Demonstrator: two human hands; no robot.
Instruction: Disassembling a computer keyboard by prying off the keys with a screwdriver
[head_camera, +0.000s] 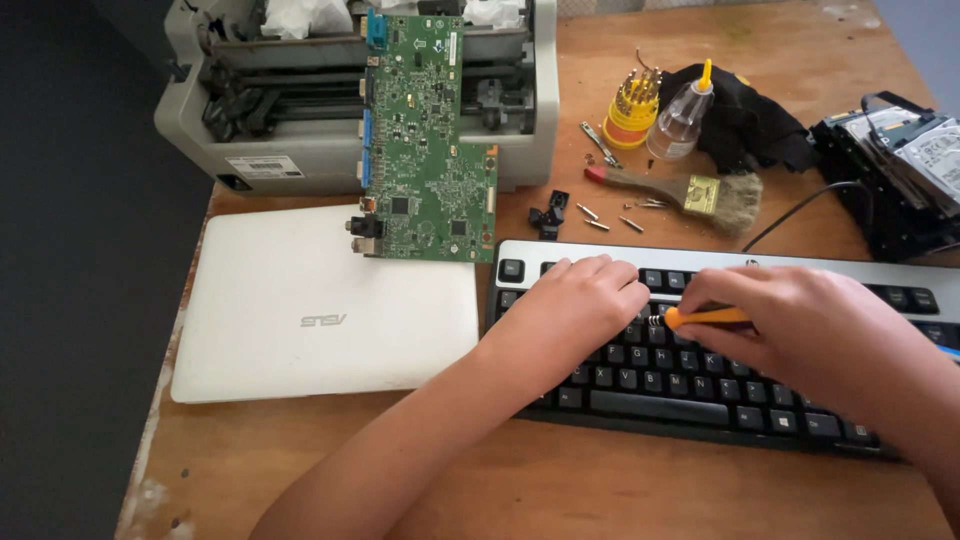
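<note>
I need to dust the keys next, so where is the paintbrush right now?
The paintbrush lies on the wooden table just behind the keyboard, right of centre, beside the small clear bottle and black cloth.
</note>
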